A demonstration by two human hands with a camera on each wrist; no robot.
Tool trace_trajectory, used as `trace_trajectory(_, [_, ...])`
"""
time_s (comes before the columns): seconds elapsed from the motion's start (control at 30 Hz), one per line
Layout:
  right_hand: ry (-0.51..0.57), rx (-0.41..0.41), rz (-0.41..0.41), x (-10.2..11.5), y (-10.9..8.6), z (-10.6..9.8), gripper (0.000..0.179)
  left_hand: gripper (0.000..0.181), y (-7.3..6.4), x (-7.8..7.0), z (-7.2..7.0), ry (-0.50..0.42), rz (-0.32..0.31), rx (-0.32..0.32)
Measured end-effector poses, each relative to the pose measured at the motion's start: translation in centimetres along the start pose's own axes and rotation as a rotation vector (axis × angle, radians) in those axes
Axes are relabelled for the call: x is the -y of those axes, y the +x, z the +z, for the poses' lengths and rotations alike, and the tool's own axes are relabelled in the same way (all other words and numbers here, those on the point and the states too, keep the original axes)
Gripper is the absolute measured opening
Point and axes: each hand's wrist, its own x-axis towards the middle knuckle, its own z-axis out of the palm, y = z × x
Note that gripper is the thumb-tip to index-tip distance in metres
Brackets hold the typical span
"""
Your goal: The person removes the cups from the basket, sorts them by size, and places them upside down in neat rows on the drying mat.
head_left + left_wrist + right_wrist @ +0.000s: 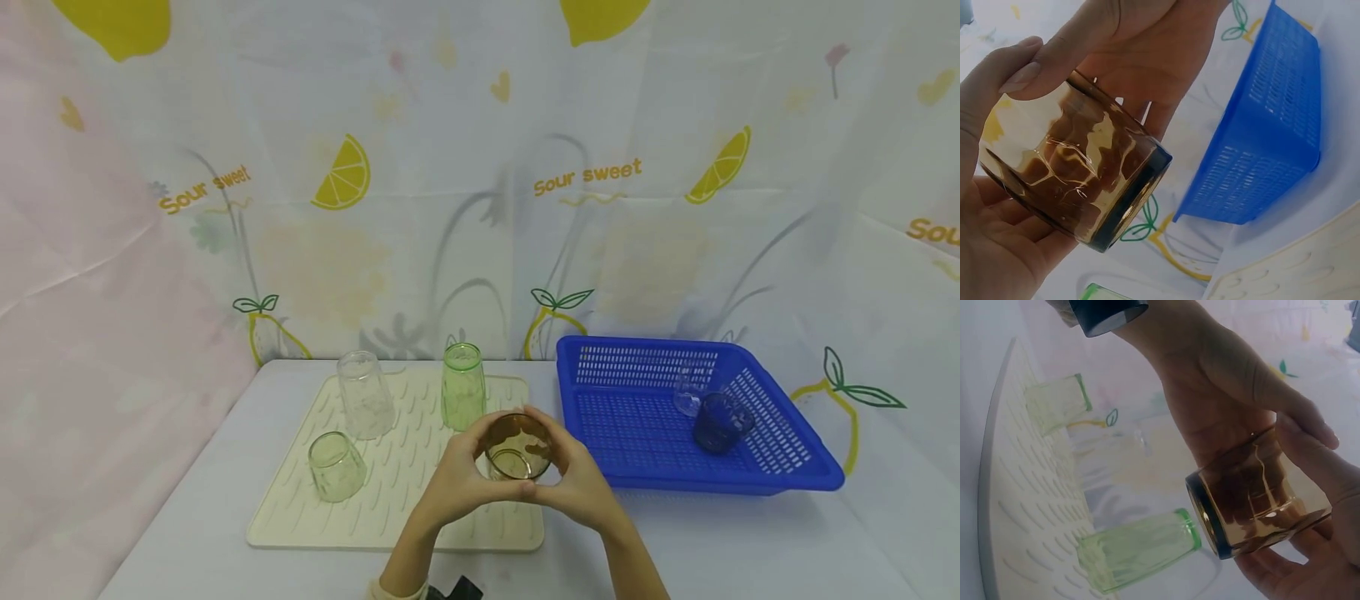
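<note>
Both hands hold an amber glass tumbler (517,447) between them, above the front right part of the cream drying mat (397,529). My left hand (461,475) curls round its left side and my right hand (576,479) round its right side; the thumbs meet at the near side. In the left wrist view the tumbler (1075,165) shows its thick, dark base. A tall green glass (463,387) stands on the mat just behind the hands. In the right wrist view the fingers wrap the tumbler (1254,494) near the mouth.
On the mat's left side stand a tall clear glass (365,396) and a short pale-green glass (337,468). To the right, a blue plastic basket (645,343) holds a dark blue glass (720,425) and a clear glass (688,392). A printed curtain (450,167) hangs behind the table.
</note>
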Motion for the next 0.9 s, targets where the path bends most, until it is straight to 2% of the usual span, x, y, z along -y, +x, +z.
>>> trace_trajectory(0.3, [0.036, 0.028, 0.007, -0.6, -0.3, 0.4, 0.076, 0.068, 0.2, 0.2, -0.1, -0.006, 0.059, -0.012])
trace_trajectory(0.4, [0.058, 0.048, 0.045, -1.3, -0.5, 0.7, 0.073, 0.067, 0.4, 0.0, -0.2, -0.002, 0.066, -0.024])
trace_trajectory(0.6, [0.133, 0.08, 0.15, -2.4, -0.7, 1.3, 0.063, 0.066, 0.3, -0.2, -0.3, -0.031, 0.045, -0.036])
trace_trajectory(0.9, [0.23, 0.086, 0.176, -2.8, -1.0, 0.9, 0.057, 0.073, -0.3, -0.3, -0.9, -0.06, 0.014, 0.002])
